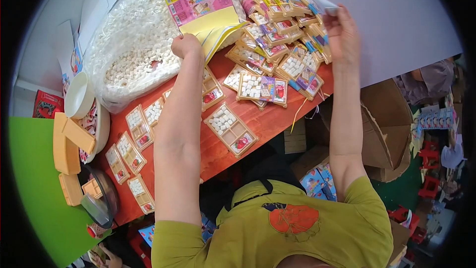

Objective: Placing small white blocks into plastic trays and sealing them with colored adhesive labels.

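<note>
My left hand (187,45) is closed at the lower corner of a yellow and pink printed sheet (203,7), which lies over more yellow sheets beside the bag. My right hand (343,34) is raised at the far right, its fingers pinched on the corner of a thin pale sheet (330,10). Between the hands is a heap of clear-lidded trays (270,44) holding white cubes and strawberry-picture pieces. Under and beside my left forearm lie several open trays with white cubes; one open tray (231,130) sits between my arms.
A big clear bag of white cubes (134,59) fills the back left of the red table (277,126). At the left edge are a white bowl (79,95), stacked tan trays (67,144) and a dark basin (106,196). Cardboard boxes (386,129) stand at the right.
</note>
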`<control>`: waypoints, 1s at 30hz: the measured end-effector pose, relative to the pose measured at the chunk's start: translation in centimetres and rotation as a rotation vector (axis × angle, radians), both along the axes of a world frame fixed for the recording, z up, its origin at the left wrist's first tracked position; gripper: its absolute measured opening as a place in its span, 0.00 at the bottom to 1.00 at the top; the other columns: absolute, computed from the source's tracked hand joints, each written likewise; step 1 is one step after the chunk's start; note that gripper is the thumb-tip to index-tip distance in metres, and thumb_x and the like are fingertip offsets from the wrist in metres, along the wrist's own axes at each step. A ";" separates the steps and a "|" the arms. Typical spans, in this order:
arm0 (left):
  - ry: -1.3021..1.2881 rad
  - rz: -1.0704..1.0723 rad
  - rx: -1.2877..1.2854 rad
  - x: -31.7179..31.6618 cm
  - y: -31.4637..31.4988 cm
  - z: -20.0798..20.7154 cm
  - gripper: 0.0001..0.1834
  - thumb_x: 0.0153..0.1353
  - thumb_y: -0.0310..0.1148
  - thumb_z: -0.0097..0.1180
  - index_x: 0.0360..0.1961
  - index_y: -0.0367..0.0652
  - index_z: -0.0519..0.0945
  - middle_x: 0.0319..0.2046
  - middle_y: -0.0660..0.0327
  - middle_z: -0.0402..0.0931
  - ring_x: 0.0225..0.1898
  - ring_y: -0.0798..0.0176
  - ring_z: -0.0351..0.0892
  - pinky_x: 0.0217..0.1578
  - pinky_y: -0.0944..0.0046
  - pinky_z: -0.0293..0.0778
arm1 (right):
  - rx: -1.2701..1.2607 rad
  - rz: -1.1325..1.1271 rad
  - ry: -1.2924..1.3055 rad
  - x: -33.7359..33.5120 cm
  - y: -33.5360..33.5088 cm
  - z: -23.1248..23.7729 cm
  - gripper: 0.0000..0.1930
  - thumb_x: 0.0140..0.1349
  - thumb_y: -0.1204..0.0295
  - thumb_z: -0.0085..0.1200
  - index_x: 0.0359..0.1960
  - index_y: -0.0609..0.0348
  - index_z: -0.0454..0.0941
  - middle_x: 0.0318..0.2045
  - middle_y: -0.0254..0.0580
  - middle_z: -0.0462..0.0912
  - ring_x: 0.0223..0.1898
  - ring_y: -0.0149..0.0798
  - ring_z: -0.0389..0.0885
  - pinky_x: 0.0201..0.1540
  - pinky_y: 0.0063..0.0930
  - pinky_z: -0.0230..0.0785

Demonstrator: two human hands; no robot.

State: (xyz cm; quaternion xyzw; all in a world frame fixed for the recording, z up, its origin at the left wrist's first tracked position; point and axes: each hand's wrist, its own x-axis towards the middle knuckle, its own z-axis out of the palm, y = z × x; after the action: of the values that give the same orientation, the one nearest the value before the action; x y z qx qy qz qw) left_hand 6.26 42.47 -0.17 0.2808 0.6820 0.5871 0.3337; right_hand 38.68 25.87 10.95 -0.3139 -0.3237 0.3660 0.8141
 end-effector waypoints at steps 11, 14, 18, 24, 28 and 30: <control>-0.090 -0.248 0.424 1.9 -9.6 4.5 0.15 0.67 0.36 0.54 0.41 0.32 0.77 0.34 0.54 0.80 0.34 0.57 0.80 0.39 0.58 0.75 | 0.328 -0.380 -1.149 -9.7 -10.5 1.8 0.11 0.62 0.84 0.56 0.46 0.68 0.80 0.47 0.52 0.81 0.45 0.45 0.82 0.50 0.33 0.75; -0.437 -0.617 0.152 -1.4 -16.8 7.5 0.23 0.72 0.47 0.49 0.41 0.34 0.78 0.33 0.55 0.81 0.34 0.60 0.80 0.39 0.59 0.76 | 0.443 -0.143 -1.340 -13.0 -13.5 1.1 0.14 0.54 0.84 0.59 0.44 0.66 0.81 0.47 0.55 0.80 0.44 0.50 0.82 0.46 0.36 0.77; -0.701 -0.730 0.053 -5.4 -24.8 8.9 0.42 0.69 0.67 0.35 0.47 0.33 0.79 0.38 0.50 0.84 0.39 0.57 0.84 0.46 0.59 0.79 | 0.664 -0.029 -1.520 -16.0 -15.9 -1.5 0.16 0.51 0.75 0.60 0.45 0.57 0.82 0.49 0.51 0.80 0.47 0.49 0.82 0.48 0.39 0.77; -0.629 -0.637 -0.027 -11.4 -32.4 6.3 0.38 0.72 0.62 0.37 0.51 0.32 0.77 0.42 0.49 0.84 0.42 0.57 0.84 0.45 0.56 0.80 | 0.745 0.226 -1.678 -17.6 -18.2 -4.6 0.18 0.50 0.75 0.61 0.45 0.52 0.81 0.53 0.48 0.79 0.52 0.47 0.80 0.49 0.41 0.77; -0.605 -0.481 -0.030 -13.7 -36.8 5.1 0.19 0.72 0.39 0.52 0.53 0.34 0.77 0.42 0.55 0.83 0.41 0.61 0.84 0.41 0.60 0.82 | 0.653 0.363 -1.605 -18.7 -18.9 -5.8 0.18 0.48 0.79 0.62 0.44 0.51 0.83 0.56 0.48 0.77 0.54 0.50 0.78 0.51 0.40 0.76; -0.666 -0.446 -0.003 -15.0 -38.3 4.8 0.19 0.71 0.38 0.53 0.55 0.35 0.76 0.40 0.57 0.82 0.39 0.62 0.84 0.39 0.60 0.82 | 0.504 0.430 -1.502 -19.2 -19.0 -6.9 0.17 0.51 0.81 0.61 0.44 0.52 0.84 0.57 0.49 0.75 0.54 0.54 0.77 0.53 0.39 0.74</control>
State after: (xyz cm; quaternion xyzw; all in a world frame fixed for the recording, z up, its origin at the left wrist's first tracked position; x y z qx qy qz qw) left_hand -8.72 4.18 4.61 0.2159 0.4598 0.5580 0.6562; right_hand 19.43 6.83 4.01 -0.2140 -0.9080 0.1229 0.3385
